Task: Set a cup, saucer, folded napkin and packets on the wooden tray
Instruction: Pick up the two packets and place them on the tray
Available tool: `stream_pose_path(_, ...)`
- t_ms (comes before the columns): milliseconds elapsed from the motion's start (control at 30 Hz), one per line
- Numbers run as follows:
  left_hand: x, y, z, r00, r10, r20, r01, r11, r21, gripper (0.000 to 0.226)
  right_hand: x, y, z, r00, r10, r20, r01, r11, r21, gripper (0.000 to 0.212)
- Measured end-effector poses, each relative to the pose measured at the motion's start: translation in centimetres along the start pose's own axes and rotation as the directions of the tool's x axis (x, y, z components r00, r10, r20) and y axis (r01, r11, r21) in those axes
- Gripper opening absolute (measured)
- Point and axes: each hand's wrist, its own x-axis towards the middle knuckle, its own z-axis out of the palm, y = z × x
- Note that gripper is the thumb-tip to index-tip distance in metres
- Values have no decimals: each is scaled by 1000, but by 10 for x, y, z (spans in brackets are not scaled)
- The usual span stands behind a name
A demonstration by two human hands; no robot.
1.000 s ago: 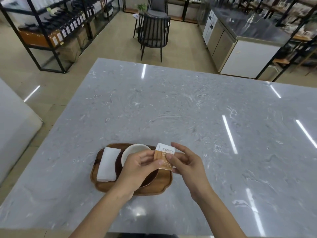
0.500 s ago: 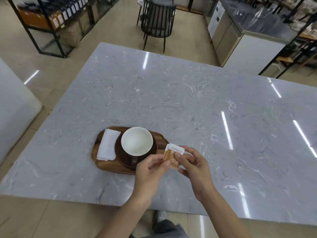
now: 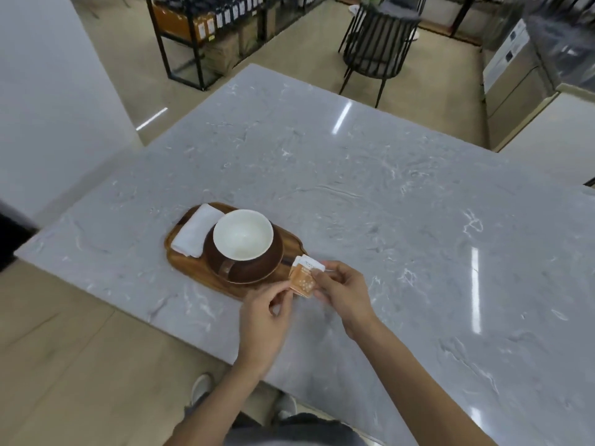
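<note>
Both hands, left (image 3: pixel 267 312) & right (image 3: pixel 343 291), pinch orange sugar packets (image 3: pixel 302 277) over wooden tray's (image 3: pixel 183 262) near-right edge, saucer (image 3: pixel 244 268) just left, bare marble tabletop (image 3: pixel 418 220) to right.

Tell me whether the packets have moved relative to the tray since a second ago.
Yes. The packets moved from above the cup toward the wooden tray's near-right end.

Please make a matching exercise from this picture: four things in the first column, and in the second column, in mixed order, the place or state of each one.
1. cup
2. napkin
3. packets
4. wooden tray

a. held between both hands
b. lying on the marble table
c. folded, at the tray's left end
d. standing on the brown saucer

Pairs: 1-d, 2-c, 3-a, 4-b
</note>
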Motion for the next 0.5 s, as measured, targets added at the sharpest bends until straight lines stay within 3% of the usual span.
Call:
stream_pose_path(100, -2, -3, 2, 996, 87, -27, -78, 970, 231, 28, 14, 2, 2, 999, 5, 49, -3, 999, -51, 11)
stream_pose_path(300, -2, -18, -3, 995, 70, -71, -38, 927, 372, 34, 33, 10, 4, 995, 26, 94, -23, 999, -35, 5)
stream_pose_path(500, -9, -30, -1, 989, 144, -26, -112, 862, 495, 41, 43, 16, 8, 994, -41, 104, 51, 994, -95, 11)
